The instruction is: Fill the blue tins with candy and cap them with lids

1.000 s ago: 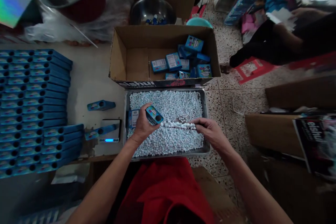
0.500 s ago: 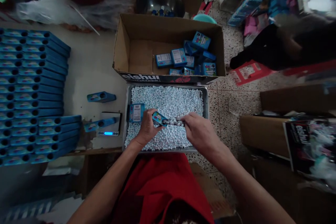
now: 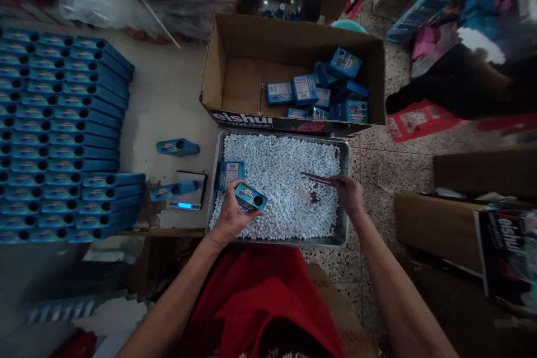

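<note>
Left hand (image 3: 232,210), centre: fingers grip blue candy carton (image 3: 246,194); best held hole-up. Right hand (image 3: 349,196), centre right: fingers pinch narrow scoop (image 3: 318,178); level over white candies (image 3: 277,159).

Single head-worn view, looking forward and steeply down from above the wearer's red cloth garment (image 3: 260,296), rectangular silver metal tray (image 3: 344,162) near and central, open brown cardboard box (image 3: 239,81) beyond it

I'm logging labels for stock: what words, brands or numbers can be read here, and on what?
"eishui": front of the open carton
"eishui": black printed panel at far right
"CARAMELO": blue box inside the carton, right end
Too small or blurred: other lettering, including scale display, stacked boxes, held box in the left hand
</note>
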### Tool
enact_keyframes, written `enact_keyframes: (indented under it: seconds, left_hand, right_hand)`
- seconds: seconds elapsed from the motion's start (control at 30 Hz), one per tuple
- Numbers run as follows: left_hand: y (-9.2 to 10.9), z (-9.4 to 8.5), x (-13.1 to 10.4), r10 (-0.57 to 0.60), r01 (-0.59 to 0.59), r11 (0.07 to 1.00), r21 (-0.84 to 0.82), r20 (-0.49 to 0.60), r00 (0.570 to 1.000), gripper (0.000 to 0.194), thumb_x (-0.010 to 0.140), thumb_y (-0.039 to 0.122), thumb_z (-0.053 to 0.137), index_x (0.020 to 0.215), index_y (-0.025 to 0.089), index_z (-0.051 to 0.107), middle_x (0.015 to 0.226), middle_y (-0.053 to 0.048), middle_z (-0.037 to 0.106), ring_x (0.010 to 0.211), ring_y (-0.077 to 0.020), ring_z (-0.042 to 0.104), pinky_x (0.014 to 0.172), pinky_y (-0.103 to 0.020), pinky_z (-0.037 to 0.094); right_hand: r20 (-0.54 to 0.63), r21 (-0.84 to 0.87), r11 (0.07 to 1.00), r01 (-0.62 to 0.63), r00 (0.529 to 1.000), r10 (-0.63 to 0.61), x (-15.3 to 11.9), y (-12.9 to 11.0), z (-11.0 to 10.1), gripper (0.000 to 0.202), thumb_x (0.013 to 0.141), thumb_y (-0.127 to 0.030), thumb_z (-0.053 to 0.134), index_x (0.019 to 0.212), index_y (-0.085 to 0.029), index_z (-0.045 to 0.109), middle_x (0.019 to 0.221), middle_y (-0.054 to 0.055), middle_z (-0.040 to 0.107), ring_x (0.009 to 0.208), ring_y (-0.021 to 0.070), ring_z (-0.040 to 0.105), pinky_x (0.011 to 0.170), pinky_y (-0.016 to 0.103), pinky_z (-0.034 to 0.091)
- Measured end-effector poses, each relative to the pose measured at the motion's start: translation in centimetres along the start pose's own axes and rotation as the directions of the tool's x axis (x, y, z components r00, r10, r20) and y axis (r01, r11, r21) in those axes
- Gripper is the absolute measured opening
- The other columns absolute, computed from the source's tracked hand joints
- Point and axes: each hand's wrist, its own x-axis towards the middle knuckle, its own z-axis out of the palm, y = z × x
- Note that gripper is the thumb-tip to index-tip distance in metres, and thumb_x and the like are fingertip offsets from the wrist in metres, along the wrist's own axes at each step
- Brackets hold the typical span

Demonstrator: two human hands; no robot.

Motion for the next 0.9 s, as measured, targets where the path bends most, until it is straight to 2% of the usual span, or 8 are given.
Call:
enact_keyframes:
  seconds: [0.13, 0.23, 0.3, 0.4, 0.57, 0.63, 0.73, 0.9]
  left_hand:
    - [-0.7, -1.4, -1.1, -0.017, 0.019, 0.999, 0.043, -0.048, 0.999, 0.073, 0.069, 0.032, 0.089, 0.128, 0.025, 0.046, 0.121, -0.007, 0.058, 0.108, -0.0252, 0.062, 0.096, -0.040, 0.049]
    - [-1.1, -2.2, -1.5, -0.025, 0.027, 0.999, 0.041, -0.052, 0.998, 0.048, 0.082, 0.031, 0.078, 0.121, 0.025, 0.050, 0.112, -0.006, 0.061, 0.103, -0.0228, 0.063, 0.094, -0.039, 0.050]
    - [-1.1, -2.5, -1.5, -0.009, 0.012, 0.999, 0.043, -0.068, 0.998, 0.040, 0.086, 0.030, 0.073, 0.119, 0.025, 0.051, 0.110, -0.005, 0.060, 0.103, -0.0226, 0.062, 0.095, -0.039, 0.049]
    - [-0.7, -2.7, -1.4, 0.056, -0.048, 0.996, 0.080, -0.104, 0.993, 0.035, 0.089, 0.030, 0.070, 0.118, 0.024, 0.054, 0.112, -0.006, 0.059, 0.107, -0.0233, 0.060, 0.097, -0.040, 0.048]
    - [0.6, -2.1, -1.0, 0.155, -0.135, 0.979, 0.154, -0.129, 0.980, 0.031, 0.089, 0.028, 0.070, 0.116, 0.023, 0.056, 0.111, -0.007, 0.059, 0.107, -0.0239, 0.059, 0.097, -0.039, 0.047]
    - [1.2, -1.9, -0.9, 0.184, -0.161, 0.972, 0.169, -0.127, 0.975, 0.029, 0.090, 0.028, 0.070, 0.114, 0.023, 0.057, 0.110, -0.007, 0.060, 0.106, -0.0240, 0.059, 0.096, -0.038, 0.048]
    - [1.9, -1.7, -0.8, 0.222, -0.200, 0.965, 0.167, -0.127, 0.967, 0.027, 0.089, 0.025, 0.069, 0.113, 0.022, 0.057, 0.108, -0.007, 0.060, 0.103, -0.0236, 0.060, 0.094, -0.037, 0.049]
    - [2.1, -1.2, -0.7, 0.226, -0.207, 0.964, 0.165, -0.102, 0.969, 0.029, 0.083, 0.014, 0.067, 0.110, 0.020, 0.057, 0.107, -0.006, 0.059, 0.103, -0.0231, 0.060, 0.095, -0.036, 0.049]
  right_hand:
    - [0.153, 0.195, 0.981, 0.022, 0.987, -0.053, 1.3, -2.3, 9.8, 0.020, 0.076, -0.032, 0.064, 0.083, -0.021, 0.078, 0.092, 0.006, 0.078, 0.089, 0.0247, 0.069, 0.088, 0.035, 0.050]
    - [0.252, 0.318, 0.948, -0.019, 0.965, -0.065, 0.7, -4.0, 11.9, 0.024, 0.076, -0.037, 0.066, 0.087, -0.021, 0.079, 0.087, 0.004, 0.077, 0.081, 0.0211, 0.068, 0.077, 0.032, 0.052]
    - [0.300, 0.371, 0.927, -0.062, 0.952, -0.057, -0.1, -4.4, 10.4, 0.030, 0.077, -0.042, 0.066, 0.093, -0.019, 0.078, 0.081, 0.003, 0.075, 0.070, 0.0180, 0.064, 0.066, 0.029, 0.051]
    - [0.372, 0.416, 0.903, -0.110, 0.926, -0.058, -1.7, -5.3, 6.2, 0.035, 0.076, -0.045, 0.070, 0.095, -0.017, 0.077, 0.077, 0.003, 0.073, 0.059, 0.0136, 0.056, 0.057, 0.027, 0.045]
    - [0.527, 0.448, 0.880, -0.159, 0.842, -0.117, -3.7, -9.4, 0.7, 0.024, 0.075, -0.036, 0.076, 0.092, -0.019, 0.079, 0.082, 0.002, 0.074, 0.068, 0.0138, 0.061, 0.065, 0.027, 0.046]
    - [0.533, 0.392, 0.918, -0.064, 0.829, -0.170, -4.2, -11.3, -0.5, 0.017, 0.078, -0.031, 0.073, 0.089, -0.020, 0.079, 0.084, 0.002, 0.075, 0.074, 0.0159, 0.064, 0.071, 0.029, 0.048]
    - [0.467, 0.231, 0.956, 0.182, 0.841, -0.273, -5.0, -13.7, -1.7, 0.017, 0.084, -0.022, 0.063, 0.090, -0.021, 0.078, 0.088, 0.003, 0.077, 0.083, 0.0187, 0.068, 0.080, 0.033, 0.050]
    - [0.385, -0.078, 0.865, 0.495, 0.816, -0.432, -6.9, -17.4, -3.0, 0.024, 0.088, -0.012, 0.055, 0.095, -0.020, 0.077, 0.095, 0.007, 0.076, 0.090, 0.0210, 0.069, 0.084, 0.035, 0.050]
